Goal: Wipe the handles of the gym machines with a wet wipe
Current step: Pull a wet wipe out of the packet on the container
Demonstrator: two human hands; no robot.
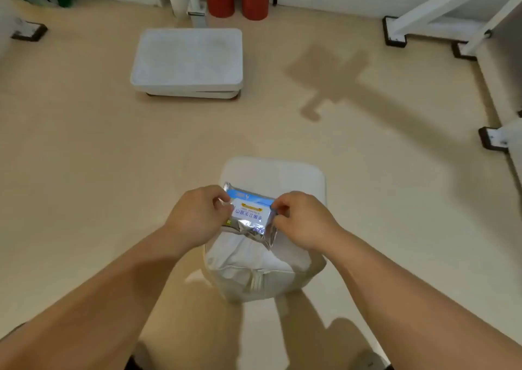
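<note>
Pack (250,214) of wet wipes spans the gap between the two grips, with its long axis running left to right and its label face up. The left grip (197,217) pinches the left end of the wrapper between thumb and curled fingers. The right grip (302,220) pinches the right end in the same way. Neither grip holds anything else. The grips are level with each other and equally near the pack, one at each short end.

A white padded seat (282,177) sits directly beneath the grips. Whether the pack touches it cannot be told. No wipe is out of the pack yet.

Judgement: the coming move is opening the pack. The white label, probably the peel flap, lies midway between the grips. One grip would have to release its end and move inward while the other steadies the pack.

A white machine frame (440,11) stands well ahead and to the right of the right grip. No handle can be identified in view.
</note>
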